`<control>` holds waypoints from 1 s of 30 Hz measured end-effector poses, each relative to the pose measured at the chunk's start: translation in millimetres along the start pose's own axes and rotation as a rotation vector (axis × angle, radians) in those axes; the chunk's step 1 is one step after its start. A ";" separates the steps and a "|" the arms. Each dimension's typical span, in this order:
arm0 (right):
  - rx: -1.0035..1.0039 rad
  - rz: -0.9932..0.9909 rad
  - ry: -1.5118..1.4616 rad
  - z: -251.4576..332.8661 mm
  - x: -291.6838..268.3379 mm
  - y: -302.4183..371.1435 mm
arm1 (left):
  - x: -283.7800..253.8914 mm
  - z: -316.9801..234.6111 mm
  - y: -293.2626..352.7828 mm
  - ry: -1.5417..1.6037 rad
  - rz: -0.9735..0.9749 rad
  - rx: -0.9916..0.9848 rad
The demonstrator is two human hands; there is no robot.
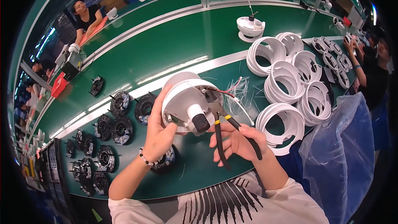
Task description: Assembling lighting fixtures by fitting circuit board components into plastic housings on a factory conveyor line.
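Note:
My left hand [159, 137] grips a white round housing [173, 99] by its left side and tilts its open face toward me. Inside the housing sits a white part with a black cylindrical end [201, 122]. A thin lead with red and white wires [235, 98] trails from its right side. My right hand [240, 141] is closed on cutting pliers [219, 135] with black handles and yellow bands. The pliers' jaws are up against the housing's right inner edge; what lies between them cannot be made out.
Black round assemblies [122, 129] cover the left of the green table. White rings [284, 82] stand stacked at right, beside a clear plastic bag [336, 153]. Thin white offcuts [244, 93] lie behind the housing. Another white unit [251, 27] stands farther back. Other people sit around.

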State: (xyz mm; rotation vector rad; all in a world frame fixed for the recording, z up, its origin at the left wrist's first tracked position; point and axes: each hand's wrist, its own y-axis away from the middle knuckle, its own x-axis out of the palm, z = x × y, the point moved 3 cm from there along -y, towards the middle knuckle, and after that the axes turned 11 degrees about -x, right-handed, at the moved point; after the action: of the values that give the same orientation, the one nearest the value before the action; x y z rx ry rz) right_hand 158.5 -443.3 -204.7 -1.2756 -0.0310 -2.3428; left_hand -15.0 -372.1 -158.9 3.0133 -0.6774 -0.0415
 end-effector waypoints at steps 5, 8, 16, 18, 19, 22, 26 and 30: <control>0.029 0.011 0.184 0.8 4.3 -2.9 | -3.1 0.3 0.5 -0.014 -0.007 0.002; 0.050 -0.012 0.262 -1.4 6.9 -3.6 | -4.4 2.3 -0.1 -0.003 -0.007 -0.001; 0.051 -0.049 0.225 -0.7 7.1 -5.5 | -8.9 4.9 -1.4 -0.022 -0.006 0.055; 0.023 -0.006 0.155 0.5 5.7 -3.9 | -6.9 3.6 -0.1 0.097 0.000 -0.062; 0.025 -0.006 0.154 0.0 3.9 -4.3 | -7.2 4.4 0.0 0.098 -0.001 -0.063; 0.048 0.017 0.070 -0.2 0.6 -6.2 | -7.5 4.9 0.6 0.068 0.008 -0.006; 0.057 0.024 0.024 3.4 1.5 -7.2 | -6.7 2.8 2.6 -0.029 -0.020 0.042; 0.025 -0.014 0.060 7.6 -0.9 -4.4 | -6.5 2.0 2.3 -0.096 -0.038 0.055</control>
State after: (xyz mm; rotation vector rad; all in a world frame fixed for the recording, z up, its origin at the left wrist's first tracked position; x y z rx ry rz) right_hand 163.0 -437.2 -200.3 -1.1966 -0.0506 -2.3838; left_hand -21.9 -371.5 -160.7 3.0944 -0.6385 -0.1730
